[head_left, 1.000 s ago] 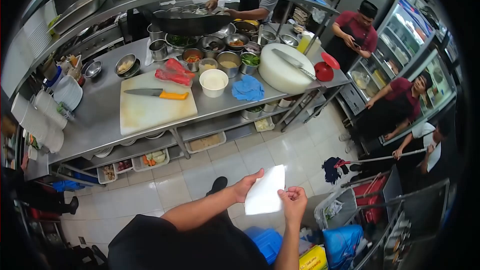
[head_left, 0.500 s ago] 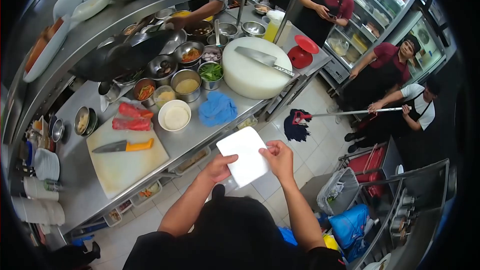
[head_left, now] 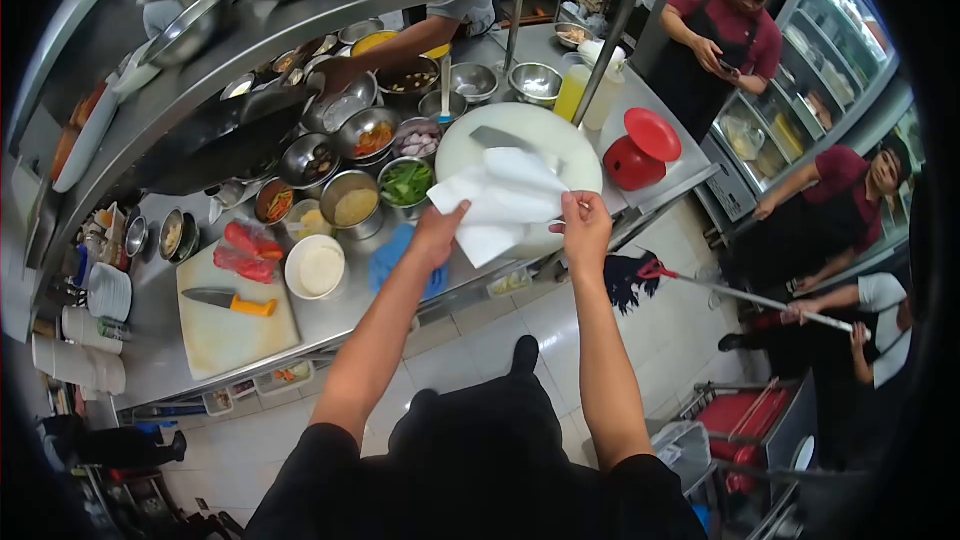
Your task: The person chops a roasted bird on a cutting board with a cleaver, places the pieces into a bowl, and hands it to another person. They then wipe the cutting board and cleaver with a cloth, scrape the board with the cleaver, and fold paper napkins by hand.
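A white paper sheet (head_left: pixel 495 202), partly unfolded with creased flaps, is held up between my hands in front of the round white chopping block (head_left: pixel 560 135). My left hand (head_left: pixel 438 230) pinches its left edge, thumb on top. At its right edge my right hand (head_left: pixel 585 225) has thumb and fingers pressed together on the paper. Behind the sheet a cleaver (head_left: pixel 505 140) lies on the block, its handle hidden. A blue cloth (head_left: pixel 405 265) lies on the counter beyond my left forearm.
An orange-handled knife (head_left: pixel 240 302) rests on a cutting board (head_left: pixel 215 345). Metal bowls, a white bowl (head_left: pixel 315 268) and a wok (head_left: pixel 225 145) crowd the counter. A red container (head_left: pixel 635 160) stands right of the block. Co-workers stand at right, one holding a mop (head_left: pixel 750 295).
The white paper has gone from a flat, folded square to loosened, spread flaps. Both my hands have moved forward with it toward the chopping block, and the view has shifted.
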